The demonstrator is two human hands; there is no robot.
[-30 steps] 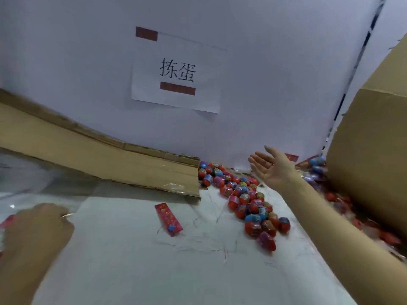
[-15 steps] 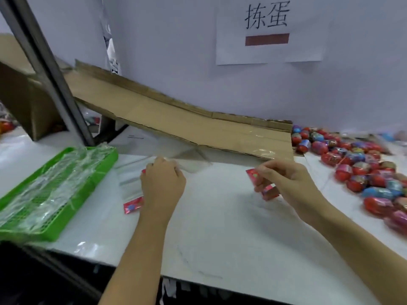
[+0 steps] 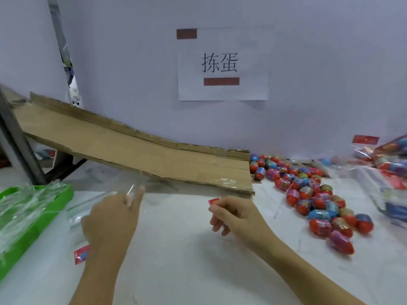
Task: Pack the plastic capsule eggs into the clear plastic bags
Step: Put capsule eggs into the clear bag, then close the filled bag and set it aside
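1. I see bright, even, diffuse light, with a cool purple tint on the wall point(image 3: 132, 62).
2. Shadows are soft and faint, strongest under the cardboard ramp point(image 3: 136, 148).
3. Small glare on the ramp's tape and on the bags in the green tray point(image 3: 55, 194).
4. Wide-angle bending at the edges; the right edge is smeared and both hands are slightly blurred.

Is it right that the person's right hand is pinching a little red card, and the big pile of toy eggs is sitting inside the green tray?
Not quite. The right hand does pinch a small red card, but the eggs lie loose on the white table, off to the right. The green tray on the left holds clear plastic bags. The head view shows this.
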